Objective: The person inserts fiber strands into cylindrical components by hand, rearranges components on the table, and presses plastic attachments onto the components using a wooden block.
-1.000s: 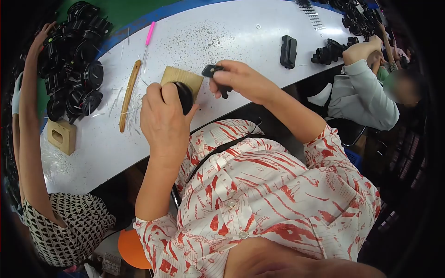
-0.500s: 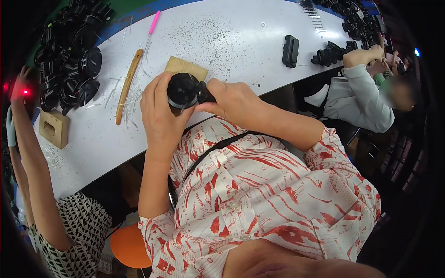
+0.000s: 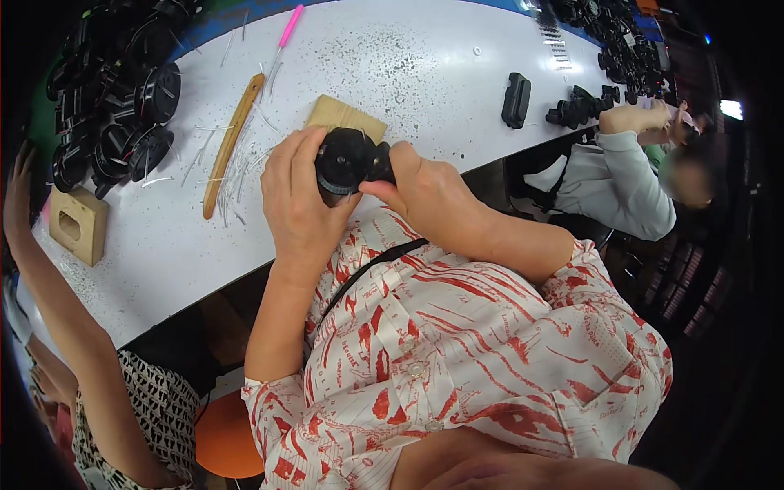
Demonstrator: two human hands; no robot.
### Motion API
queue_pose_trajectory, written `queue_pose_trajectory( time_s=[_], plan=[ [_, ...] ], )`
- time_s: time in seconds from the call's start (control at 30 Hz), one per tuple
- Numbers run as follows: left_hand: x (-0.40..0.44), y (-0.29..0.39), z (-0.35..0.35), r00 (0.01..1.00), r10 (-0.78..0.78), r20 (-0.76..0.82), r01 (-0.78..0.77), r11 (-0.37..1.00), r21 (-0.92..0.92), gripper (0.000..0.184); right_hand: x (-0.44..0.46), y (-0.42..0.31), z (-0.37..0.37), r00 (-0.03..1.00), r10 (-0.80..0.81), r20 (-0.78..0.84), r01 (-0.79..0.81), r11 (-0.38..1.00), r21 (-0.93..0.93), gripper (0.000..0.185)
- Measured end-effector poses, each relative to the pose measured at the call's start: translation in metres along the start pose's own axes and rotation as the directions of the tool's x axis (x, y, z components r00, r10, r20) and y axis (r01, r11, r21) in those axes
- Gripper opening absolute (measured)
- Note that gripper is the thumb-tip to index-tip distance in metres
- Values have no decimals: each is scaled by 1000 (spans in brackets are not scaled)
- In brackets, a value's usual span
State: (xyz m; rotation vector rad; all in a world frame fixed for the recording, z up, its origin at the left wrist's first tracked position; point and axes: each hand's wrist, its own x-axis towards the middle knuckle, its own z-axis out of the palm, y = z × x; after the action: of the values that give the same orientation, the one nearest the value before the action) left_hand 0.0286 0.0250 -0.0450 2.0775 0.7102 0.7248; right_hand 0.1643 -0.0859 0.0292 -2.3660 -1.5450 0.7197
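Observation:
A round black plastic part with a short side piece is held between my hands near the table edge. My left hand is closed around its left side, thumb along the lower rim. My right hand grips the short black side piece between thumb and fingers. Just behind the part lies a wooden block, partly hidden by it. To the left rest a wooden stick and a thin tool with a pink handle.
Black round assemblies are piled at the left, beside a wooden block with a hole. Scraps and thin strips litter the white table. A black case lies right. Co-workers sit both sides; one's arm reaches in at left.
The view has shifted a little, so the table things appear moved. My hands keep the same hold on the black part. The left co-worker's arm has moved outward and lower.

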Motion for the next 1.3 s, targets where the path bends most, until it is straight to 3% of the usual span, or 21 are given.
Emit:
queue_pose_trajectory(
  time_s=[0.27,0.4,0.5,0.63,0.77,0.93,1.03,1.3],
  plan=[
    [1,-2,1,1000,-13,6,13,999,-31,77,3,-3,-1,993,98,60,-100,995,18,46],
    [2,-4,2,1000,-1,2,1,999,-42,76,24,7,-2,1000,-13,-23,13,1000,14,47],
    [2,-4,2,1000,9,-2,-9,999,-45,76,40,23,-12,957,-282,66,287,954,-87,47],
    [2,-4,3,1000,-1,-16,1,999,-39,76,66,23,-24,887,-405,220,430,900,-77,47],
    [0,-9,1,1000,7,-1,-7,999,-41,76,75,25,-33,842,-474,259,519,842,-146,44],
    [-3,-11,2,1000,3,-9,-3,999,-48,76,58,35,-45,758,-624,190,652,737,-180,36],
    [-2,-12,1,1000,12,-6,-12,999,-53,77,59,36,-34,617,-784,74,784,602,-152,29],
    [-2,-10,2,1000,-4,-16,3,999,-41,77,72,34,-31,537,-821,195,843,526,-111,26]
  ],
)
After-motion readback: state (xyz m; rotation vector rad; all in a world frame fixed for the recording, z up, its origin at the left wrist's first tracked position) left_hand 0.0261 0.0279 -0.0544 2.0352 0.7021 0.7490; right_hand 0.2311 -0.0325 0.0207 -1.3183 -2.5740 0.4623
